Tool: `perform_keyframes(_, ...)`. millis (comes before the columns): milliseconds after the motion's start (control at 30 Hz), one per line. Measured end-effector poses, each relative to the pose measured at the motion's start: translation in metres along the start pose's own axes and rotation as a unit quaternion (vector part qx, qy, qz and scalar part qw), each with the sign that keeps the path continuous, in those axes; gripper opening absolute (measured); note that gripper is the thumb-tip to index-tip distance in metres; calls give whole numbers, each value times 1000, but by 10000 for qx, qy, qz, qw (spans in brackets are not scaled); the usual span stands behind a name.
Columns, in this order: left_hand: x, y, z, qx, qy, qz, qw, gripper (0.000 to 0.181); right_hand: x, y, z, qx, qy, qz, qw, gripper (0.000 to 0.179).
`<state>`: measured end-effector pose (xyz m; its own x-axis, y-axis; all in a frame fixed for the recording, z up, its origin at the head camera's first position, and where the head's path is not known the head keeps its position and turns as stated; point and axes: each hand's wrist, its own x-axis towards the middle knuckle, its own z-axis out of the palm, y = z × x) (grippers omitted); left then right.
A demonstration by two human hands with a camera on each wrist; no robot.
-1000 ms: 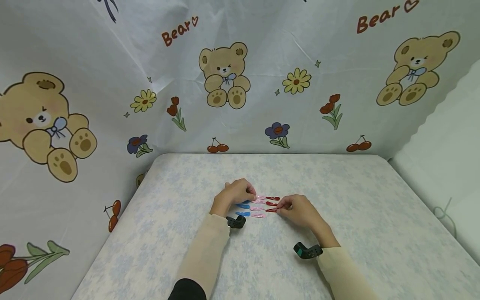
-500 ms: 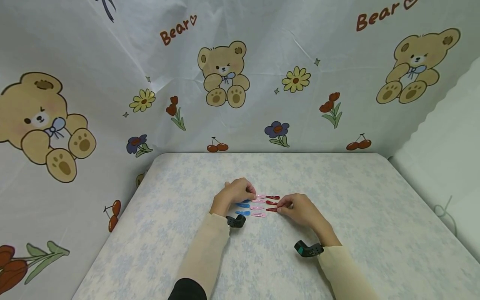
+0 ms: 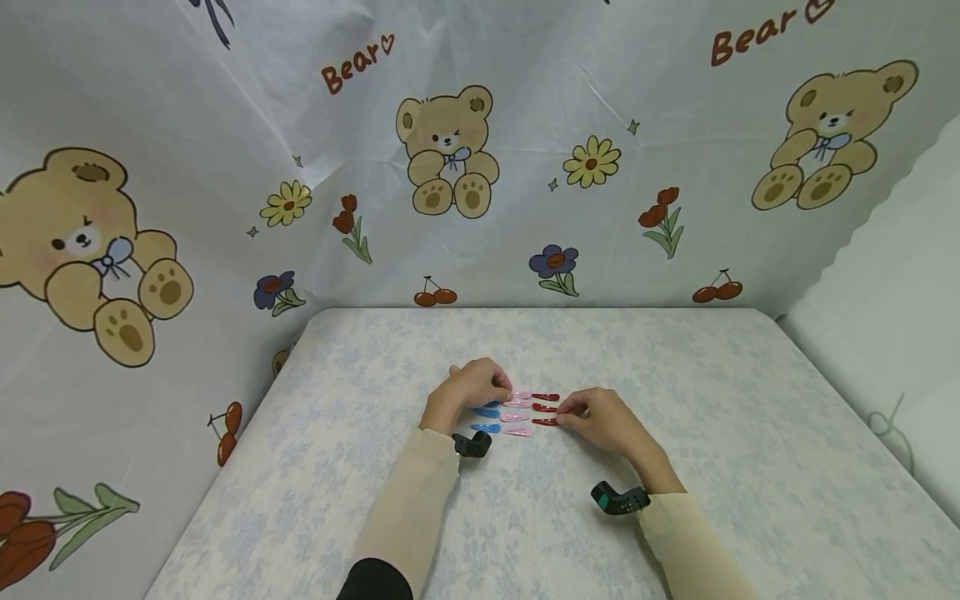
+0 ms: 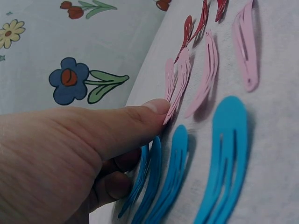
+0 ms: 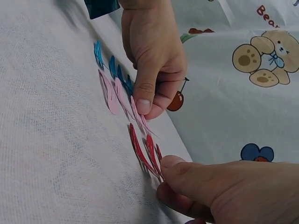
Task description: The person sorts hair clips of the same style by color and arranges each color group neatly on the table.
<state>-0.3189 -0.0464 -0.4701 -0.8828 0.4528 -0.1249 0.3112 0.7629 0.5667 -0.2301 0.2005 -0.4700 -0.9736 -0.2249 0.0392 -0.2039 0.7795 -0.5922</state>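
Observation:
Snap hair clips lie in three columns: blue clips (image 3: 486, 428) at left, pink clips (image 3: 516, 432) in the middle, red clips (image 3: 546, 397) at right. My left hand (image 3: 472, 383) reaches over the far blue clips, partly hiding them. Its thumb and fingers pinch the end of a far pink hair clip (image 4: 178, 88). From the right, my right hand (image 3: 600, 421) has thumb and forefinger closed on the outer end of the nearest red hair clip (image 5: 140, 151). A speck of red (image 5: 195, 221) shows beneath that hand at the bottom edge of the right wrist view.
The clips rest on a pale blue-white patterned tabletop (image 3: 360, 358). A bear-print cloth (image 3: 517, 100) hangs behind and to the left. Black wrist devices (image 3: 619, 500) sit on both wrists. A thin cord (image 3: 892, 429) hangs beyond the right table edge.
My right hand has shifted very slightly to the right, and the nearest red hair clip now shows more of its face. The left hand stays in place.

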Motion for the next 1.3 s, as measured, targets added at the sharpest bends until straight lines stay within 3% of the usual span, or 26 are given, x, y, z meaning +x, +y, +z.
perform_keyframes(467, -3, 0, -1, -11, 30, 33, 10000, 11, -2, 4, -16, 50, 150, 229, 9996, 14)
perform_keyframes(800, -3, 0, -2, 1, 34, 68, 10000, 12, -7, 22, -36, 34, 485, 399, 9980, 20)
perform_keyframes(1067, -3, 2, -5, -5, 4, 33, 10000, 11, -10, 35, -43, 52, 227, 293, 9993, 20)
perform_keyframes(1300, -2, 1, -3, -8, -41, 34, 10000, 10, -12, 38, -41, 192, -151, 532, 9983, 22)
